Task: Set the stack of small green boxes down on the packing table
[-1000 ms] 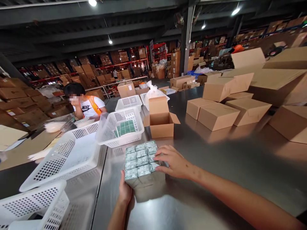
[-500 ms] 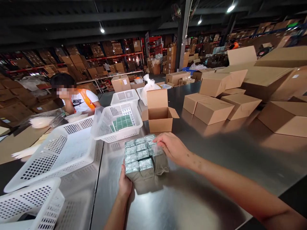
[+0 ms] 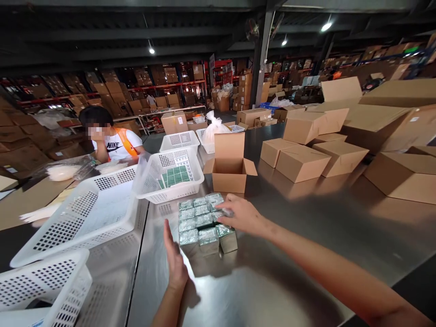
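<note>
A block of several small shiny green-grey wrapped packets (image 3: 200, 220) stands on the steel table (image 3: 272, 272) in front of me. My right hand (image 3: 240, 215) rests flat on the block's right top edge, fingers spread over the packets. My left hand (image 3: 173, 259) is held open and flat just left of the block, slightly apart from its near left corner. One packet (image 3: 227, 238) at the near right corner sticks out from the rest. Behind the block stands an open cardboard box (image 3: 229, 168).
White perforated baskets (image 3: 85, 213) line the left side; one basket (image 3: 170, 175) holds green packets. Closed cardboard boxes (image 3: 303, 161) are stacked at the right. Another person (image 3: 112, 141) in a white shirt and orange vest sits at the far left.
My left hand has let go of the block's near side and opened beside it. My right hand shifted along the right edge, and a corner packet came out of line.
</note>
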Available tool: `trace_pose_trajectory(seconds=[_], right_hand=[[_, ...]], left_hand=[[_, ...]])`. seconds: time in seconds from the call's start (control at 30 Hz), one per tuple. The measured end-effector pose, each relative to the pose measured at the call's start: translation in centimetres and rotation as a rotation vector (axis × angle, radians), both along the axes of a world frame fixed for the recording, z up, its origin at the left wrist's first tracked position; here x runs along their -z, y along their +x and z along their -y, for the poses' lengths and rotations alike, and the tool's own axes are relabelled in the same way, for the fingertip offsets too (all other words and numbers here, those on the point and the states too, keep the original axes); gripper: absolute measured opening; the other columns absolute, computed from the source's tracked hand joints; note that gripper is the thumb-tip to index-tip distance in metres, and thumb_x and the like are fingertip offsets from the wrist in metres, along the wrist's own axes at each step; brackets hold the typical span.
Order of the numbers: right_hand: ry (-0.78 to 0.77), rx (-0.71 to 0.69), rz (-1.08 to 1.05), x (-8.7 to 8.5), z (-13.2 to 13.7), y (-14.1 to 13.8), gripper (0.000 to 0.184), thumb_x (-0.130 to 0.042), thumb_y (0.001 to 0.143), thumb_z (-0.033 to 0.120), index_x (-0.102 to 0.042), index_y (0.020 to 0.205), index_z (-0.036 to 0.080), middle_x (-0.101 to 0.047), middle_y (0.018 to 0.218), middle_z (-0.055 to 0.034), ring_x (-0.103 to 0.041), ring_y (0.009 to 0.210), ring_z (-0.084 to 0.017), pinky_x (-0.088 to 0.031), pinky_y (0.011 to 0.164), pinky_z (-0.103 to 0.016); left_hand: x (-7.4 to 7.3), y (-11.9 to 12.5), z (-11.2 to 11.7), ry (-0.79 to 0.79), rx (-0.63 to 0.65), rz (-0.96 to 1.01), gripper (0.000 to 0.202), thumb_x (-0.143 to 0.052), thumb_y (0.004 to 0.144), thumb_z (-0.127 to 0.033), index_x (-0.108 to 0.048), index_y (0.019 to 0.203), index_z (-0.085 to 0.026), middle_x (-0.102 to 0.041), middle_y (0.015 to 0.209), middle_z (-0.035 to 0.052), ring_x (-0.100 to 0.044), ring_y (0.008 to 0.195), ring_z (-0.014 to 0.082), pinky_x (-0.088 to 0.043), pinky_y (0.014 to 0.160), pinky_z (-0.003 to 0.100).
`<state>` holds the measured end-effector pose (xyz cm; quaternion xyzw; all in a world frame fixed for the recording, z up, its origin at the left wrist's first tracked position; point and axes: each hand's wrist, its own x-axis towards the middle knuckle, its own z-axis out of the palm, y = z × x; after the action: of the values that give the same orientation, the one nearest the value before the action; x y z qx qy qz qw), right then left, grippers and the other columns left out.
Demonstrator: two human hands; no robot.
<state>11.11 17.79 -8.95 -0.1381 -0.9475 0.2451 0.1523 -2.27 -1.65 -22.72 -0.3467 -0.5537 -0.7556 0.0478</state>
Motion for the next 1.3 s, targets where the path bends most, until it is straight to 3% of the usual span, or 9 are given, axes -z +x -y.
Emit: trace_pose_trajectory(seconds=[0.07,0.2,0.4,0.47,0.57,0.7,0.83,1.07,1.3], right_hand=[[-0.042,0.044,-0.013,1.4,0.3,-0.5,0.013,-0.070,0.084,0.031,-0.077,0.091,0.024,-0.053,0.080,-0.0016,-0.054,0.069,-0.015,-0.040,0.064,-0.027],[-0.047,0.071,-0.097,2.2,0.7,-1.0,0.014,-0.062,0.088,0.024,-0.073,0.080,0.021,-0.054,0.080,-0.0020,-0.054,0.071,-0.015,-0.039,0.064,-0.027],[-0.119,0.040,-0.394,0.3,0.2,-1.4,0.021,-0.046,0.096,0.035,-0.059,0.090,0.020,-0.055,0.097,-0.0060,-0.055,0.085,-0.018,-0.044,0.078,-0.033],[-0.286,0.020,-0.521,-0.8,-0.2,-1.7,0.022,-0.043,0.097,0.042,-0.051,0.092,0.022,-0.058,0.101,-0.0065,-0.057,0.091,-0.019,-0.046,0.080,-0.033],[-0.561,0.079,-0.670,-2.9,-0.9,-1.6,0.026,-0.037,0.098,0.052,-0.041,0.099,0.026,-0.056,0.083,0.0009,-0.053,0.064,-0.015,-0.044,0.061,-0.027],[-0.223,0.176,-0.499,-4.4,-2.2,-0.8,0.023,-0.052,0.093,0.044,-0.055,0.109,0.027,-0.055,0.082,0.0016,-0.051,0.061,-0.013,-0.041,0.062,-0.027],[0.136,0.056,-0.039,-2.2,-2.5,-1.2,0.023,-0.066,0.085,0.040,-0.072,0.105,0.029,-0.058,0.096,-0.0018,-0.059,0.074,-0.016,-0.042,0.069,-0.028],[0.175,0.030,-0.036,1.5,-1.3,-3.1,0.023,-0.050,0.095,0.028,-0.070,0.087,0.021,-0.060,0.093,-0.0061,-0.061,0.079,-0.019,-0.044,0.069,-0.029],[-0.043,0.025,-0.512,0.6,-3.9,-5.6,0.025,-0.042,0.093,0.047,-0.056,0.089,0.026,-0.065,0.104,-0.0174,-0.062,0.094,-0.030,-0.047,0.079,-0.044]], left_hand=[[-0.7,0.6,0.4,-0.147,-0.139,-0.327,0.098,-0.049,0.082,-0.073,-0.012,0.157,-0.021,-0.008,0.165,0.0095,-0.004,0.150,0.0364,-0.004,0.121,0.057],[-1.8,2.5,0.5,-0.316,-0.376,-0.775,0.115,-0.071,0.073,-0.058,-0.005,0.157,-0.017,-0.003,0.164,0.0151,-0.004,0.148,0.0423,-0.004,0.117,0.067],[-1.1,3.8,-0.6,-0.422,-0.474,-0.788,0.120,-0.081,0.069,-0.047,-0.003,0.156,-0.020,-0.001,0.163,0.0194,-0.003,0.149,0.0410,-0.007,0.114,0.069],[-0.7,3.7,-0.7,-0.422,-0.485,-0.759,0.123,-0.082,0.067,-0.050,-0.002,0.156,-0.023,0.002,0.164,0.0178,0.001,0.149,0.0409,-0.004,0.114,0.069],[-0.2,3.5,-0.7,-0.418,-0.515,-0.732,0.124,-0.084,0.063,-0.053,-0.005,0.155,-0.029,0.004,0.164,0.0165,0.004,0.148,0.0437,-0.001,0.112,0.071],[0.4,3.8,-0.8,-0.372,-0.519,-0.671,0.116,-0.085,0.060,-0.056,-0.017,0.152,-0.032,-0.003,0.164,0.0161,0.001,0.147,0.0477,-0.002,0.112,0.071],[0.5,4.2,-0.9,-0.380,-0.528,-0.721,0.116,-0.081,0.064,-0.058,-0.013,0.154,-0.031,-0.005,0.164,0.0159,0.000,0.147,0.0465,-0.006,0.112,0.069],[-0.2,3.5,0.3,-0.454,-0.567,-0.843,0.118,-0.079,0.065,-0.057,-0.010,0.154,-0.025,-0.005,0.162,0.0208,-0.001,0.147,0.0463,-0.013,0.108,0.070],[-1.6,3.7,0.0,-0.474,-0.666,-0.852,0.108,-0.076,0.064,-0.054,-0.020,0.149,-0.016,-0.027,0.152,0.0306,-0.016,0.145,0.0448,-0.025,0.106,0.065]])
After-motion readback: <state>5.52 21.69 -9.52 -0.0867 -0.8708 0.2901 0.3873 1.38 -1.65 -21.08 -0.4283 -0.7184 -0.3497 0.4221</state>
